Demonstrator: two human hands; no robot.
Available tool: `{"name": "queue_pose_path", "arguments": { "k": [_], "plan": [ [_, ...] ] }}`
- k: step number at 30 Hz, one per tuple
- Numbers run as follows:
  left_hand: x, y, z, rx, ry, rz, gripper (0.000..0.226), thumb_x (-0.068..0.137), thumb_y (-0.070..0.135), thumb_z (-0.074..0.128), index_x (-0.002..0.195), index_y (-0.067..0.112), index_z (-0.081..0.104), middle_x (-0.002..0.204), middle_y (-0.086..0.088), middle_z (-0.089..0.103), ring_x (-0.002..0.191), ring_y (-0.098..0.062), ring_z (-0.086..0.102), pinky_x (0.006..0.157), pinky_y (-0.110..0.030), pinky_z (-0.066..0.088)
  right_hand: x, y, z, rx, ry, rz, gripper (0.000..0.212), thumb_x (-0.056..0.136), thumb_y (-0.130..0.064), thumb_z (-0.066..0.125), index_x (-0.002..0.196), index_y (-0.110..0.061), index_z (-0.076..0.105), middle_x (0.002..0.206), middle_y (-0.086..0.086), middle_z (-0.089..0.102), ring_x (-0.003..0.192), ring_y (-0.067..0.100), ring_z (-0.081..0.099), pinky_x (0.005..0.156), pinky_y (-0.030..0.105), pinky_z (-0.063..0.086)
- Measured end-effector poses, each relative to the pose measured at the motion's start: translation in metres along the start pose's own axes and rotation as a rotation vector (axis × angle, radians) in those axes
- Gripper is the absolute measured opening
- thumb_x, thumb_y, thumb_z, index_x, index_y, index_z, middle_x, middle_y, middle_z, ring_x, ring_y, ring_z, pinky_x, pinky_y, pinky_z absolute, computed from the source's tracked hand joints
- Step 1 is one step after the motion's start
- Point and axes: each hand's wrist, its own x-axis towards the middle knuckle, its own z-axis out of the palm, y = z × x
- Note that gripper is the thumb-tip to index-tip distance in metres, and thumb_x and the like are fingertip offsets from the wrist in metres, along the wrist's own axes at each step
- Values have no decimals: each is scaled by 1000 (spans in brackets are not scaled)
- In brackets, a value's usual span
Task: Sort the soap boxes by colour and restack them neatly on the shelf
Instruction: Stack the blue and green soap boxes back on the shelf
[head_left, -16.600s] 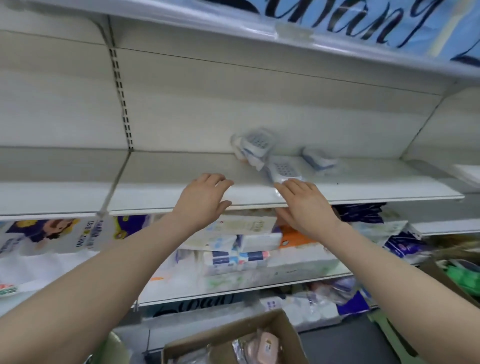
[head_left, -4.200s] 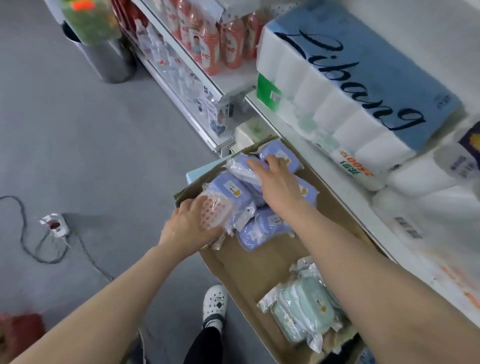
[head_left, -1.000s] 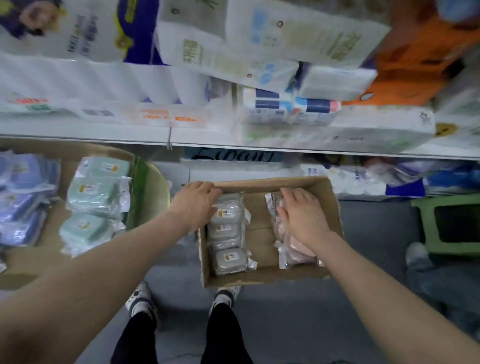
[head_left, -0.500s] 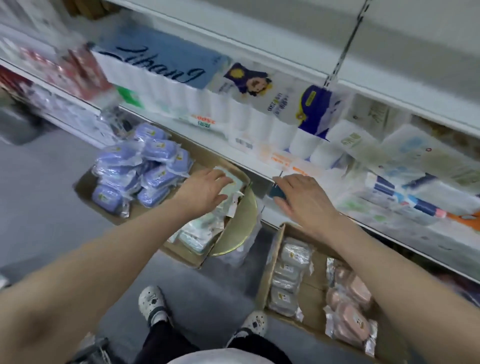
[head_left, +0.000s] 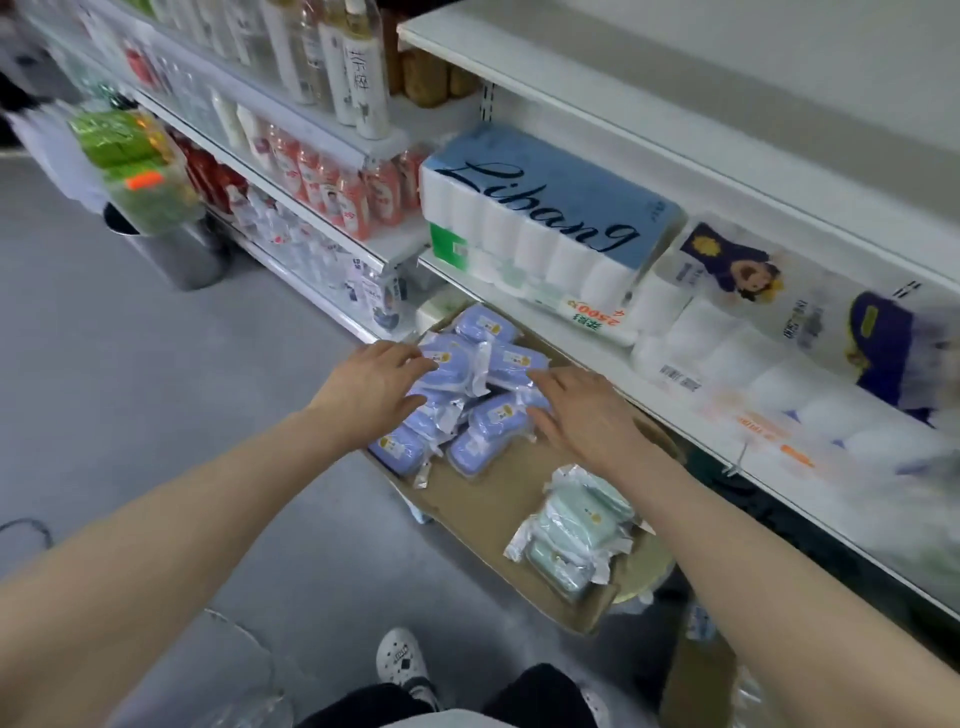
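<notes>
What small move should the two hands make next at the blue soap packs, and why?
Probably close the left hand and the right hand on a few blue packs and lift them. Both hands are open at the two sides of that loose pile and hold nothing. In the box, the blue packs lie apart from the green packs, so one colour can go up together.

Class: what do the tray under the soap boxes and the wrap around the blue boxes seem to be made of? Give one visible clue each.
Tray: probably brown cardboard, matte; dull tan face, bent edge. Blue soap boxes: wrap apparently clear plastic film, glossy; crinkled sealed ends catch light.
</notes>
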Motion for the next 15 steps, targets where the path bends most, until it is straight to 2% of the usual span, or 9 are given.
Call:
{"name": "queue_pose_path", "arguments": {
  "k": [2,4,5,7,8,12,15],
  "plan": [
    [-7,-37,-3,-27,-26,-53,40,81,28,74,119,20,65,115,-6,65,103,-32,62,88,-43,50,26,-22,10,34,-51,14,52,88,-44,40,124,-13,62,105,9,68,92,33,65,75,40,52],
    [-7,-65,-5,-40,-11,-55,35,82,28,72,115,19,67,109,-7,67,98,-34,63,85,-43,52,44,-39,18,29,-70,22,50,89,-43,41,123,-14,62,105,8,69,92,31,65,75,38,51],
    [-6,-76,-6,-38,-3,-50,32,85,33,64,113,18,68,107,-8,67,95,-34,64,82,-43,52,53,-44,22,26,-78,28,47,90,-42,45,123,-14,63,104,8,69,91,31,66,74,37,51],
    [2,-92,-7,-71,-23,-49,44,90,44,42,108,15,69,103,-9,68,91,-34,65,80,-43,53,70,-50,32,19,-104,45,44,91,-38,54,126,-13,61,107,10,68,96,32,65,76,38,51],
    [7,-100,-4,-81,-33,-43,49,90,46,36,108,14,70,103,-10,68,92,-35,65,80,-43,53,78,-51,38,19,-118,54,44,92,-38,55,129,-13,59,111,11,67,100,33,63,79,40,50],
    [38,-122,15,-115,-98,-47,36,94,37,55,121,16,64,120,-10,64,111,-35,58,96,-45,45,102,-50,56,43,-188,96,47,98,-38,48,140,-15,47,127,9,60,117,31,56,91,41,46],
    [63,-137,30,-144,-153,-34,39,93,37,56,127,19,60,128,-8,59,119,-32,53,102,-43,40,116,-44,71,51,-208,139,49,100,-40,43,144,-17,42,131,6,58,118,27,55,90,37,45]
  ]
}}
